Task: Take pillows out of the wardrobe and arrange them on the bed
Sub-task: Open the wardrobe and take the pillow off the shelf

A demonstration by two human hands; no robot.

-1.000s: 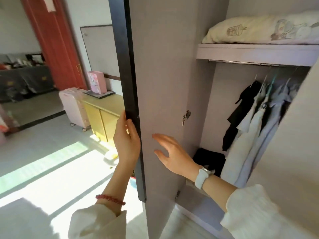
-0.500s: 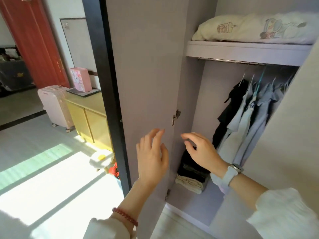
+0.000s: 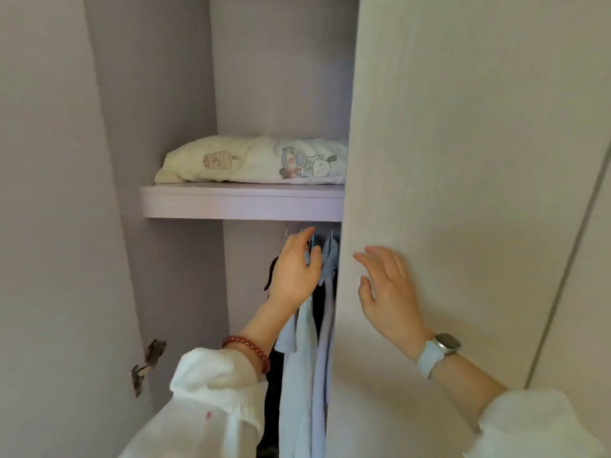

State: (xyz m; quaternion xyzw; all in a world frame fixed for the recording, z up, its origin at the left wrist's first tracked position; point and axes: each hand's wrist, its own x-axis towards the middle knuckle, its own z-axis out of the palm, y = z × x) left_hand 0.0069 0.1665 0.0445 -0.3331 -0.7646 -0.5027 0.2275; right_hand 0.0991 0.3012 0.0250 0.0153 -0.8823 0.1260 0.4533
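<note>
Both my hands have risen since a moment ago: my left hand (image 3: 295, 271) now reaches up under the shelf (image 3: 243, 202), fingers loose, holding nothing. My right hand (image 3: 387, 285) hovers spread before the closed door (image 3: 463, 160). The pillow (image 3: 254, 161) lies on that shelf.

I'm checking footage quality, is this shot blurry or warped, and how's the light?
Head view: soft, even light, no glare; pillow print reads clearly; left hand fingertips slightly smeared; right hand fairly sharp; wide-angle bends the door edges.

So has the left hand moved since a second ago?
Yes. The left hand has left the open door's edge and gone right and up into the wardrobe, now just under the shelf, in front of the hanging shirts.
</note>
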